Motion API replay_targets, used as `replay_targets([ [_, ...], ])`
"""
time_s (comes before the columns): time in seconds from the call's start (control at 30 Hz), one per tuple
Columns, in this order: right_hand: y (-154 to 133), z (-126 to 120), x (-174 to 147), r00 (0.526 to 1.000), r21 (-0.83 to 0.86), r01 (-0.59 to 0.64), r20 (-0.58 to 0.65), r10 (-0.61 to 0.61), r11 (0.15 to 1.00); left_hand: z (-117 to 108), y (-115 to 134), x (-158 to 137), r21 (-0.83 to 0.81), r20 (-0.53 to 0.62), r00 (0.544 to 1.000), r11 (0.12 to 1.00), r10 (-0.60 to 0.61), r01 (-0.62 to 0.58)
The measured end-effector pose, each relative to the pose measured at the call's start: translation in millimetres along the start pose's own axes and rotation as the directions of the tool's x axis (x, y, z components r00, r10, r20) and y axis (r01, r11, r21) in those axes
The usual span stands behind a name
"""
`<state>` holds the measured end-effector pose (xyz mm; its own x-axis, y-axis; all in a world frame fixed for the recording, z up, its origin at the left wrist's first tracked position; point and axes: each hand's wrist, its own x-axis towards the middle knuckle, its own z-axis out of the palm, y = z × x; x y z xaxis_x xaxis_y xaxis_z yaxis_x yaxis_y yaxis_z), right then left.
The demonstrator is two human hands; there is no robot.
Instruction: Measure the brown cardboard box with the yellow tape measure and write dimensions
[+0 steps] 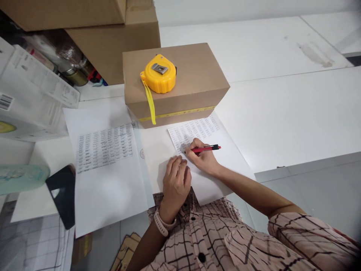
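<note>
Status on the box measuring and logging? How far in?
Done, apparently: the yellow tape measure rests on the small brown cardboard box, its tape running along the box's front edge. In hand: the right hand holds a red pen on the right printed sheet; the left hand pins that sheet. Left: how many rows remain is unreadable; the left printed sheet lies untouched.

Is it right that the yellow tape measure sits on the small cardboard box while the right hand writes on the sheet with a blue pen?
Not quite: the pen is red, not blue, as the head view shows. The rest holds: the yellow tape measure sits on the small cardboard box, and the right hand writes with the pen on the sheet.
</note>
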<state>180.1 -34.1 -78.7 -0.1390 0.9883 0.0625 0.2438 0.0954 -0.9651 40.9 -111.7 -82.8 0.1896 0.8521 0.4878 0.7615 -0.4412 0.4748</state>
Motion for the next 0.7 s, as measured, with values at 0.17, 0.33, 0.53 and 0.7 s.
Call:
replay_targets([
  [0.17, -5.1, -2.8, 1.0, 0.997, -0.013, 0.024, -0.067, -0.025, 1.000, 0.0, 0.2, 0.3, -0.001, -0.001, 1.000, 1.000, -0.013, 0.013],
  [0.33, -12.6, -27.5, -5.1, 0.986, -0.278, 0.167, 0.026, -0.166, 0.946, 0.4, 0.7, -0.5, -0.002, 0.017, 1.000, 1.000, -0.019, 0.019],
  [0.53, 4.7, -88.9, -16.6, 0.939, -0.733, 0.338, 0.225, -0.259, 0.590, -6.5, -3.6, -0.6, -0.053, 0.018, 0.999, 0.998, -0.044, 0.045],
  [0.7, 25.9, -115.7, -22.4, 0.944, -0.815, 0.327, 0.257, -0.208, 0.478, -57.0, -5.2, 41.2, -0.041, -0.071, 0.992, 0.994, -0.108, 0.105],
])
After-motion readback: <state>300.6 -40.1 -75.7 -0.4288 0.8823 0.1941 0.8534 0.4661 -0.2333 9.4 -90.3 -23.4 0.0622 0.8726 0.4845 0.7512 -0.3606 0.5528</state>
